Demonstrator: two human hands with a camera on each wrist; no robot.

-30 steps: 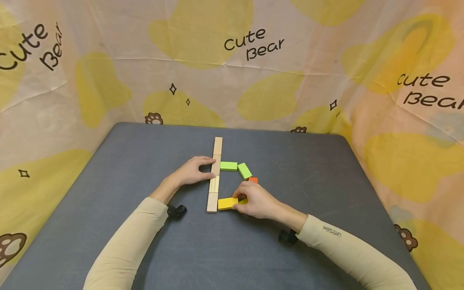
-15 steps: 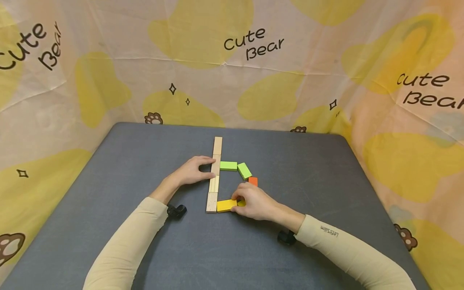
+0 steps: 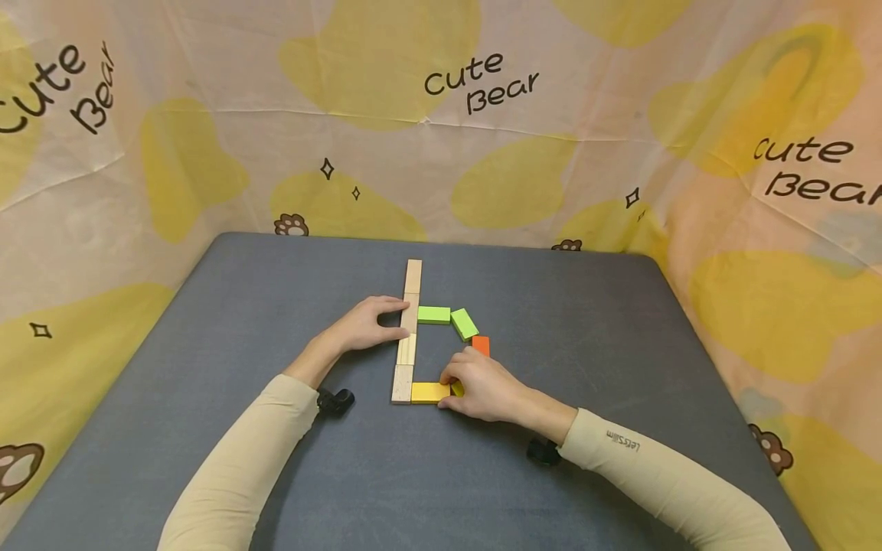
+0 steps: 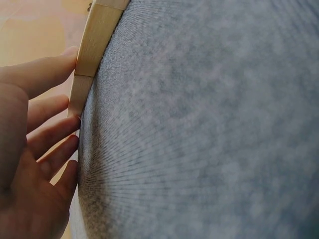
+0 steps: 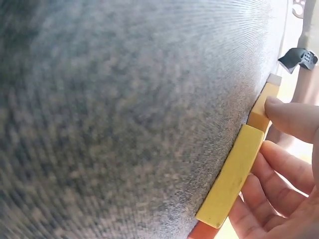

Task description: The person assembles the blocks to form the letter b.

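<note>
Plain wooden blocks (image 3: 406,350) lie end to end in a straight column on the table. My left hand (image 3: 365,323) rests its thumb and fingertips against the column's left side; the left wrist view shows the thumb on a wooden block (image 4: 94,45). My right hand (image 3: 485,383) pinches a yellow block (image 3: 429,393) between thumb and forefinger, its left end against the column's bottom block. Another yellow block (image 5: 232,177) slants under that hand, mostly hidden in the head view. Beyond it lies an orange block (image 3: 481,346), partly covered by the hand.
Two green blocks (image 3: 434,315) (image 3: 465,324) run from the column toward the orange one, making a curve. The grey table (image 3: 586,321) is enclosed by a patterned cloth (image 3: 510,184) at the back and sides.
My right hand has shifted slightly toward the person and left with the yellow block, which has turned square to the column and now meets its bottom block. The left hand has stayed put.
</note>
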